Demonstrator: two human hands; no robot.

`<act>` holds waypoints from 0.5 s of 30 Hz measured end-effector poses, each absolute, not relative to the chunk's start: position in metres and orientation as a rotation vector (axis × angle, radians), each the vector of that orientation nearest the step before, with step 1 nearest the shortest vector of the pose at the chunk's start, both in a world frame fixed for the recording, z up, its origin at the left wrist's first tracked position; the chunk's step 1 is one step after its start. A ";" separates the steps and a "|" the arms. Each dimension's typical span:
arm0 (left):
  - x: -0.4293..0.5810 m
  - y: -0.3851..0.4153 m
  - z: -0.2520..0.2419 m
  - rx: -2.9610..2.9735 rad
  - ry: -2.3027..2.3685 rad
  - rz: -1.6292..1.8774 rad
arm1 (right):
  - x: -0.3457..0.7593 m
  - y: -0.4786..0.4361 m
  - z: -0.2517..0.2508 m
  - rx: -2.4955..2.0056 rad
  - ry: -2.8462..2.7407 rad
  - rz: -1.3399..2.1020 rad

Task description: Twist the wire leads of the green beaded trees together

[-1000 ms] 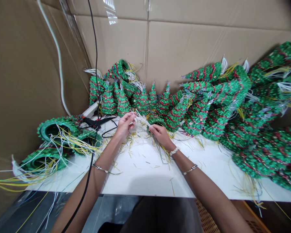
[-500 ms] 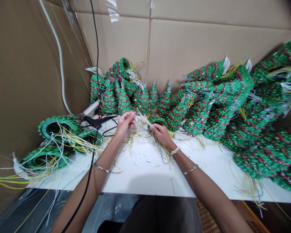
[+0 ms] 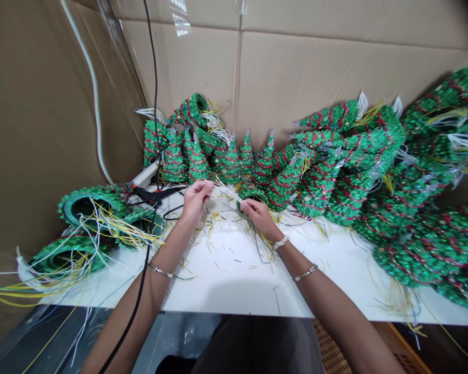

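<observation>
My right hand (image 3: 257, 213) is closed on a bundle of white wires (image 3: 229, 192), whose ends fan out up and to the left. Just left of those ends is my left hand (image 3: 197, 197), its thumb and fingers pinched together; whatever they hold is too small to make out. Beside my right hand's fingertips lies a green tinsel tree (image 3: 251, 191) with its hollow base toward me. Yellow wires hang below my right hand. Short yellow and dark wire scraps (image 3: 214, 223) are scattered over the white table (image 3: 249, 291) under both hands.
Small green trees with red garlands (image 3: 263, 161) line the cardboard wall (image 3: 315, 67), with more piled at the right. Hollow trees with loose wires (image 3: 89, 208) lie at the left, near a black-handled tool (image 3: 156, 195). A black cable (image 3: 155, 93) hangs across my left forearm.
My left hand has moved slightly left, away from the white wire ends. My right hand keeps its hold on the bundle. The whole view has shifted a little.
</observation>
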State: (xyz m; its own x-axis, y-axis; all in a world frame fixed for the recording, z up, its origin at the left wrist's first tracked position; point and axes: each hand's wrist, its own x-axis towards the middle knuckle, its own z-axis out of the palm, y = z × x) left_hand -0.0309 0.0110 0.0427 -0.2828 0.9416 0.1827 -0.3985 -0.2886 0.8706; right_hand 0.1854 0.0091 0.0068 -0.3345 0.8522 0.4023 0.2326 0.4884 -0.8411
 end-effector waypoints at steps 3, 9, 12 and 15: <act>-0.032 0.012 0.042 0.899 0.911 1.736 | 0.186 0.010 0.008 -0.896 -1.842 0.851; -0.031 0.015 0.044 0.868 0.926 1.729 | 0.185 0.010 0.007 -0.869 -1.835 0.851; -0.031 0.016 0.046 0.839 0.935 1.728 | 0.185 0.010 0.006 -0.857 -1.829 0.861; -0.031 0.017 0.046 0.826 0.932 1.725 | 0.185 0.010 0.007 -0.834 -1.837 0.864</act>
State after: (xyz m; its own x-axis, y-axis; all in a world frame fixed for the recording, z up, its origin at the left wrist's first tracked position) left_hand -0.0315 0.0168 0.0460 -0.2980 0.9483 0.1088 -0.4287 -0.2349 0.8724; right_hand 0.1849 0.0103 0.0067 -0.3556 0.8235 0.4420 0.1844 0.5254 -0.8306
